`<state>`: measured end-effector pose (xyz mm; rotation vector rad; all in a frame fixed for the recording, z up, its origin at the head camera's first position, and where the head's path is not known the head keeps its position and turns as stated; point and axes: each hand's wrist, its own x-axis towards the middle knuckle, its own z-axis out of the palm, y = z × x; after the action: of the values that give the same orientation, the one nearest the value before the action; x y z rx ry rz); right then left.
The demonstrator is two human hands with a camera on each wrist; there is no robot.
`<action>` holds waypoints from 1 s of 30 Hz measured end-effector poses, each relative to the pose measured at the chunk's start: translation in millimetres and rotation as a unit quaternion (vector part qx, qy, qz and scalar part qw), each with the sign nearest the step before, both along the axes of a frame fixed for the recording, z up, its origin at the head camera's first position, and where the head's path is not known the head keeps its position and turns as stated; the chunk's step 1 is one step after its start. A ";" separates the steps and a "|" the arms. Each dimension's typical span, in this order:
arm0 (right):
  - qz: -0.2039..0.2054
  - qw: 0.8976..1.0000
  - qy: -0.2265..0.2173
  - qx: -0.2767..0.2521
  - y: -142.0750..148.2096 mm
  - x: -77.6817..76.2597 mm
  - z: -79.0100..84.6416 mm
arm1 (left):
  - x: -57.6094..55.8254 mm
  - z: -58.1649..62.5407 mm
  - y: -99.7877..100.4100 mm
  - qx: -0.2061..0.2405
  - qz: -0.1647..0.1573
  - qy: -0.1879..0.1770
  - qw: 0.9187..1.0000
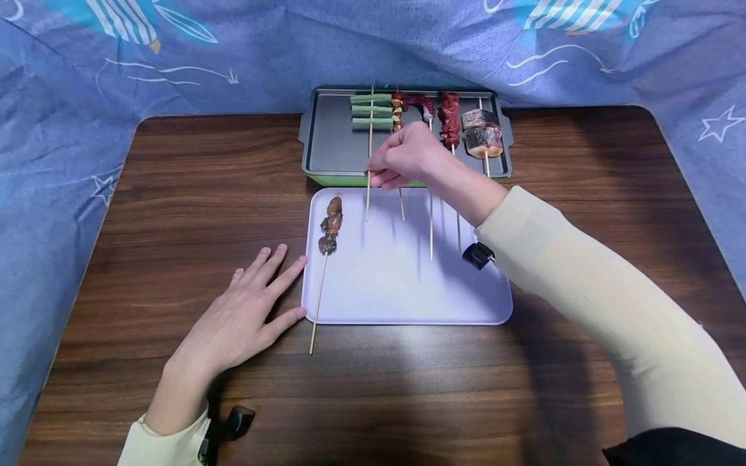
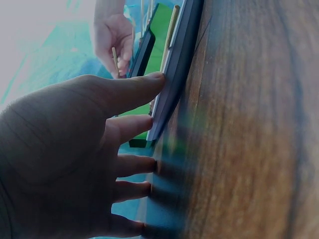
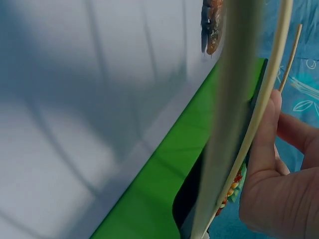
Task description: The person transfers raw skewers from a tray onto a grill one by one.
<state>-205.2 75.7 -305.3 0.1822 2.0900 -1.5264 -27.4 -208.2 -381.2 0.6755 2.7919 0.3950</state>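
My right hand pinches the wooden stick of a skewer with green vegetable pieces at the near edge of the dark grill plate. In the right wrist view, thumb and fingers meet around that stick. My left hand lies on the table with fingers spread, its thumb and index fingertips touching the left rim of the pale lilac tray. On the tray's left side rests a browned meat skewer, its stick reaching over the front edge.
Right of the green skewer, the grill plate bears a small red-and-yellow skewer, a purple tentacle skewer, a red meat skewer and a fish-chunk skewer. Their sticks jut toward the tray. Patterned blue cloth hangs behind the wooden table.
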 end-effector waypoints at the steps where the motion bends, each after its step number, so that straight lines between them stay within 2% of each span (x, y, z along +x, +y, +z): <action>1: 0.003 1.000 0.000 0.002 -0.2 -0.7 -0.3 | 0.2 -0.1 0.0 0.001 0.000 0.001 1.000; 15: 0.023 0.999 0.000 0.043 -4.5 -4.0 0.8 | 0.8 -1.1 0.0 0.003 -0.001 0.006 1.000; 20: 0.030 0.998 0.007 0.056 -5.5 -0.7 0.9 | 1.5 -1.1 0.6 0.000 0.003 -0.002 1.000; 26: 0.027 0.998 0.012 0.048 -3.0 3.3 1.7 | 1.5 -0.8 0.6 0.001 0.004 -0.002 1.000; 30: 0.033 0.998 0.024 0.043 1.5 11.3 6.8 | 1.3 -0.4 0.7 0.001 0.003 -0.002 1.000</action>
<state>-193.8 77.2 -298.5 0.1076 2.1789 -1.4162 -26.0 -207.5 -381.6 0.6655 2.7912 0.3993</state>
